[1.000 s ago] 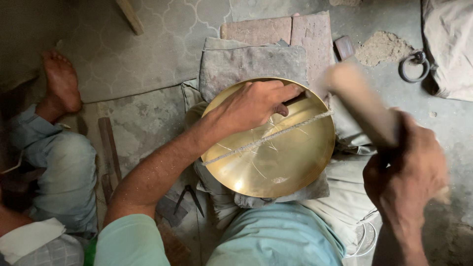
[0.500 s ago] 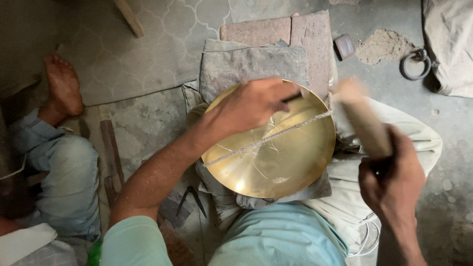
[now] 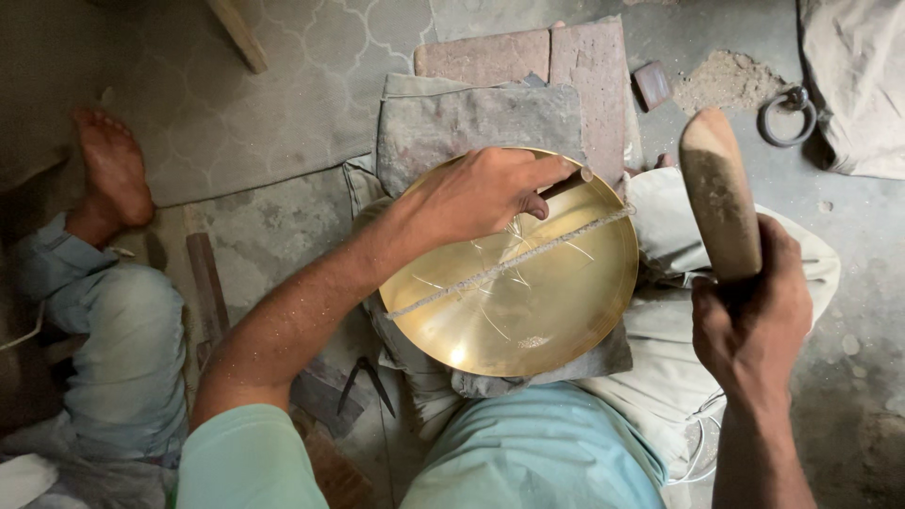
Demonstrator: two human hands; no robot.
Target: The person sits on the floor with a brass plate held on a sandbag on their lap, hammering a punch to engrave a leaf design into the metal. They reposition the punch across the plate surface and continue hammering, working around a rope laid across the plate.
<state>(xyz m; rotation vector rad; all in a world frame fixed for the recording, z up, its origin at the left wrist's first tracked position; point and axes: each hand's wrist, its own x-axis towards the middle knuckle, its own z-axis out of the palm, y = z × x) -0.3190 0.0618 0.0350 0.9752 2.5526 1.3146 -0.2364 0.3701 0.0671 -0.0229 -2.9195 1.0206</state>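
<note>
- The floor is carrying everything: patterned matting, reddish bricks at the top, and a folded grey cloth pad lying under the work.
- The brass dish is resting hollow side up on the person's lap, on the padding, with a rough grey strip lying across it from lower left to upper right.
- The wooden mallet is standing raised to the right of the dish, well apart from it; half a second ago it was blurred and leaning further left.
- The right hand is keeping a fully closed grip around the mallet's lower end.
- The left hand is pinching a small dark punch at the dish's upper rim, fingers closed on it, unmoved since the earlier frame.
- Judging by this, striking well means keeping the punch steady and bringing the mallet down squarely on its end.
</note>
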